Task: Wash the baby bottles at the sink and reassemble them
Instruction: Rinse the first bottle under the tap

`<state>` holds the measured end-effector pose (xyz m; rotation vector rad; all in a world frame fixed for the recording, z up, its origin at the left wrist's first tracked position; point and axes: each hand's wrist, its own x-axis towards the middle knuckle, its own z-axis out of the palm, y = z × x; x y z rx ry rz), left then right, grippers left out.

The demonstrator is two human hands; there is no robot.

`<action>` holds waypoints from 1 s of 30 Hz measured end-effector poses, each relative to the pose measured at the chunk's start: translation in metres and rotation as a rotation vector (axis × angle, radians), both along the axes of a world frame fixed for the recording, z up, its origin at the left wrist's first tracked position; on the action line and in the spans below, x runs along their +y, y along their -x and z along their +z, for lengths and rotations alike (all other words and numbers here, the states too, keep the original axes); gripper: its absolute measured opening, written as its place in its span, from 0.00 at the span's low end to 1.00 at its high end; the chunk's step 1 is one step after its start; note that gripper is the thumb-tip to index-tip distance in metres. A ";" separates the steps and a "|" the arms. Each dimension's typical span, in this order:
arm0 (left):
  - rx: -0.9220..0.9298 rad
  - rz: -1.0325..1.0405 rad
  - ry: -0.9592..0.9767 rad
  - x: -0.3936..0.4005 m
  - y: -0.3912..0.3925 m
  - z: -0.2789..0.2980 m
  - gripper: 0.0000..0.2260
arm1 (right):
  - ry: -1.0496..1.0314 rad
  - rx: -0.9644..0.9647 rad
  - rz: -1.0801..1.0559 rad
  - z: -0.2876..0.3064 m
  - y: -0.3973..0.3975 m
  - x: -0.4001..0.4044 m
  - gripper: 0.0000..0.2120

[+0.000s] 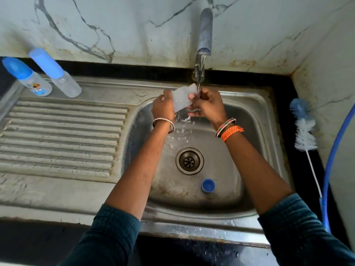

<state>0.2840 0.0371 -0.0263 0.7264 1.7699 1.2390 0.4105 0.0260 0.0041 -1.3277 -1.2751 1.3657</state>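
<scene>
Bottle (pixel 181 98) tilted under tap (pixel 204 35) for rinsing, gripped by left hand (pixel 163 106) at base, right hand (pixel 208 104) at neck; cap (pixel 208 186) in sink (pixel 255 120).

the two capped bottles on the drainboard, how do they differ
The left bottle has a printed colourful label; the right bottle is plain and clear. The left bottle's blue cap is domed, the right bottle's a taller, straight cylinder. The right bottle looks longer overall. Both stand capped on the drainboard, untouched by either hand.
</scene>
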 end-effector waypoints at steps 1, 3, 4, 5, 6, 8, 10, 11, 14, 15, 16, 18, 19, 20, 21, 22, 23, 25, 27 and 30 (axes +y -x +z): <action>0.001 0.026 -0.021 0.000 0.001 0.001 0.17 | 0.022 0.015 -0.040 0.000 0.000 0.001 0.02; 0.002 0.040 -0.031 -0.001 0.002 0.002 0.15 | 0.049 0.037 -0.099 0.000 0.002 0.003 0.05; 0.031 0.041 -0.054 -0.001 0.002 0.000 0.13 | 0.062 0.036 -0.135 0.000 0.005 0.004 0.09; 0.093 0.048 -0.113 -0.004 0.000 -0.002 0.12 | 0.084 0.033 -0.177 0.001 0.008 0.006 0.12; 0.181 0.059 -0.216 -0.008 -0.002 -0.002 0.11 | 0.121 0.031 -0.218 0.002 0.009 0.008 0.13; 0.375 0.045 -0.482 -0.019 -0.006 -0.004 0.09 | 0.229 0.074 -0.264 0.002 0.010 0.014 0.12; 0.542 -0.040 -0.704 -0.024 -0.005 -0.014 0.12 | 0.335 0.130 -0.251 0.003 0.008 0.021 0.10; 0.611 -0.096 -0.783 -0.025 -0.003 -0.019 0.14 | 0.361 0.137 -0.231 0.002 0.007 0.023 0.09; 0.603 -0.191 -0.823 -0.028 -0.001 -0.029 0.15 | 0.293 0.119 -0.165 0.000 0.002 0.023 0.09; 0.463 -0.175 -0.757 -0.030 -0.003 -0.029 0.14 | 0.221 0.141 -0.116 0.000 -0.001 0.021 0.09; 0.210 -0.136 -0.615 -0.033 -0.005 -0.025 0.11 | 0.150 0.179 -0.055 -0.001 -0.003 0.018 0.11; -0.386 -0.097 -0.205 -0.030 -0.008 -0.013 0.15 | 0.061 0.205 0.062 -0.003 -0.007 0.012 0.10; -0.548 -0.139 -0.031 -0.028 -0.005 -0.010 0.20 | 0.035 0.153 0.105 -0.002 -0.008 0.009 0.10; -0.616 -0.189 0.054 -0.026 -0.002 -0.010 0.23 | 0.005 0.081 0.125 -0.003 -0.010 0.008 0.12; -0.648 -0.210 0.071 -0.025 0.001 -0.008 0.22 | -0.001 0.028 0.123 -0.003 -0.013 0.008 0.13; -0.672 -0.209 0.045 -0.025 0.003 -0.007 0.19 | 0.031 0.023 0.101 -0.002 -0.014 0.008 0.11; -0.713 -0.190 0.014 -0.025 0.005 -0.005 0.16 | 0.079 0.041 0.080 0.000 -0.015 0.008 0.08; -0.825 -0.154 -0.046 -0.027 0.008 -0.006 0.10 | 0.134 0.045 0.019 0.005 -0.013 0.009 0.08; -0.915 -0.138 -0.093 -0.030 0.011 -0.008 0.10 | 0.112 -0.017 -0.037 0.007 -0.010 0.010 0.12; -0.978 -0.124 -0.147 -0.032 0.014 -0.009 0.09 | 0.063 -0.019 0.136 0.007 -0.009 0.007 0.08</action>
